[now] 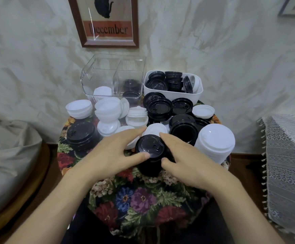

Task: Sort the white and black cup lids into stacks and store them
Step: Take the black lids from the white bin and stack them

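A tall stack of black lids (149, 147) stands at the middle of the flowered table. My left hand (115, 152) holds it from the left, thumb on the top lid's rim. My right hand (183, 157) grips it from the right, fingers curled round its side. To the right stands a tall white lid stack (215, 141). Another black stack (81, 135) sits at the left. White lid stacks (106, 110) and loose black lids (160, 106) crowd the table behind.
A clear divided bin (113, 76) at the back holds a few white and black lids. A white tub (173, 93) beside it is filled with black lids. The flowered cloth (139, 199) covers a small round table against the wall. A lace-covered surface (287, 155) stands right.
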The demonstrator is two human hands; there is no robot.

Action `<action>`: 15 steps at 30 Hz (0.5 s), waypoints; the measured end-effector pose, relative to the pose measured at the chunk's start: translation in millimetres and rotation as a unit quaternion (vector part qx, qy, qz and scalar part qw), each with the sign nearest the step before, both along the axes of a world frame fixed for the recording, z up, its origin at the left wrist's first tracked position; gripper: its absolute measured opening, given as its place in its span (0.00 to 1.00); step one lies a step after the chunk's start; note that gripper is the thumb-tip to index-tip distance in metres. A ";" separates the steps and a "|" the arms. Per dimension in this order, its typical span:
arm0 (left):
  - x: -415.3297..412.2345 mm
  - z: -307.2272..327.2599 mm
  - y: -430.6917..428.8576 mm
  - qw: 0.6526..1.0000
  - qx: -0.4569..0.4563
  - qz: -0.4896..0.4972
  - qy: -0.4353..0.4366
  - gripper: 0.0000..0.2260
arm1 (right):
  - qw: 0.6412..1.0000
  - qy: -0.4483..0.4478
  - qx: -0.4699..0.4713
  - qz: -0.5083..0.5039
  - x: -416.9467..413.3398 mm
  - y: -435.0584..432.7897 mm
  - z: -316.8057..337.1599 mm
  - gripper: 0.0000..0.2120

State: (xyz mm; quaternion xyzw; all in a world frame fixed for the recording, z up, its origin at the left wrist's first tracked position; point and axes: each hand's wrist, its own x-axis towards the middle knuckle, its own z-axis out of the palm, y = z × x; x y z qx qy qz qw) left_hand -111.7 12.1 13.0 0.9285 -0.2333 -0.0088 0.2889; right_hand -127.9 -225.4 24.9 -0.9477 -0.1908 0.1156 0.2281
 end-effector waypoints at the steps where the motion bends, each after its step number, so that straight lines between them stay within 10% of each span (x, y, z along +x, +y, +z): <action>1: 2.8 7.6 0.3 0.999 0.029 -0.002 -0.036 0.30 | 0.999 -0.016 -0.037 0.009 0.7 1.8 8.3 0.31; 9: 88.9 39.6 -6.7 0.956 0.218 -0.008 -0.194 0.30 | 0.966 -0.166 -0.196 0.028 54.5 5.1 67.1 0.23; 15: 148.2 41.1 -39.6 0.952 0.238 0.021 -0.192 0.31 | 0.945 -0.198 -0.260 0.003 126.9 -20.3 66.5 0.35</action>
